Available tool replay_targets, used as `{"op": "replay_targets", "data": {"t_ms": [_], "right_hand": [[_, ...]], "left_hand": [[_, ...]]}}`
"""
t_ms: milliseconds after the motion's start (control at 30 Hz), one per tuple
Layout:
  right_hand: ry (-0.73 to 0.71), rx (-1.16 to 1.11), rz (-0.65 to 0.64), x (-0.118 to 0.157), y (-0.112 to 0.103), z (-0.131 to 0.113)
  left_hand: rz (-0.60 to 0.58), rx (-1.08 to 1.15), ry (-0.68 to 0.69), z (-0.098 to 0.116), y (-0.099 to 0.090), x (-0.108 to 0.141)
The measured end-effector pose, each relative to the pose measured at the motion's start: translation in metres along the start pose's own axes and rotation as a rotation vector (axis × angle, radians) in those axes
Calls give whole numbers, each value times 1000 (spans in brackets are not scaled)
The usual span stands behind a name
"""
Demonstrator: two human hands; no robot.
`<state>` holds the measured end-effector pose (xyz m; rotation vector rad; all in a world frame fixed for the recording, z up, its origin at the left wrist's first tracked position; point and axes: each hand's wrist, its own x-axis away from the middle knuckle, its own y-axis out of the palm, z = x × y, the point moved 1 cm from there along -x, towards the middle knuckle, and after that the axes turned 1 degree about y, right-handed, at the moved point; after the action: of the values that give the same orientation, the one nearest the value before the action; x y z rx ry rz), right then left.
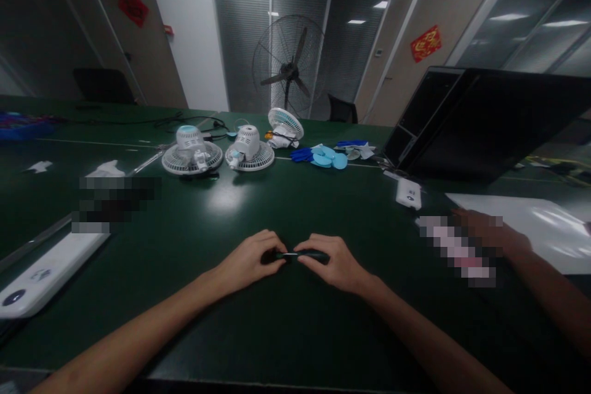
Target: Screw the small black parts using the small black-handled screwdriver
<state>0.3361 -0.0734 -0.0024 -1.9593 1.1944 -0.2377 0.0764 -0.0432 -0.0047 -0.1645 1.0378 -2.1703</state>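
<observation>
My open route: green tabletop point(295, 203) ahead | Far-left obstacles: two white fan heads point(249, 151) | Left: long white part point(60, 265) | Right: another person's hand point(496, 231) | Far right: black equipment point(484, 126)

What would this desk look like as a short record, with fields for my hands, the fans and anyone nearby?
left hand: pinching one end of a slim dark tool
right hand: gripping its other end
surface: dark green table
small white fans: two lying grille-down, one tilted
large fan: dark-bladed, beyond the table
nearby person: one hand by a white sheet, right side
</observation>
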Motion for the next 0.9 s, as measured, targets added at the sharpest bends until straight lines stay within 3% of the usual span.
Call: {"op": "replay_targets", "data": {"t_ms": [200,433,567,767,833,900], "right_hand": [[-35,11,33,-6,5,-13],[1,14,82,6,-11,4],[20,-11,37,8,-13,9],[37,-13,17,8,-10,11],[40,-13,16,8,-10,11],[39,-20,18,8,-11,11]], "left_hand": [[36,-35,36,0,-2,-1],[-7,-86,16,2,-7,2],[38,-201,-71,-29,-42,14],[374,-471,-507,-115,-120,49],[430,-548,-570,-121,-130,53],[492,-618,-549,-107,-129,51]]}}
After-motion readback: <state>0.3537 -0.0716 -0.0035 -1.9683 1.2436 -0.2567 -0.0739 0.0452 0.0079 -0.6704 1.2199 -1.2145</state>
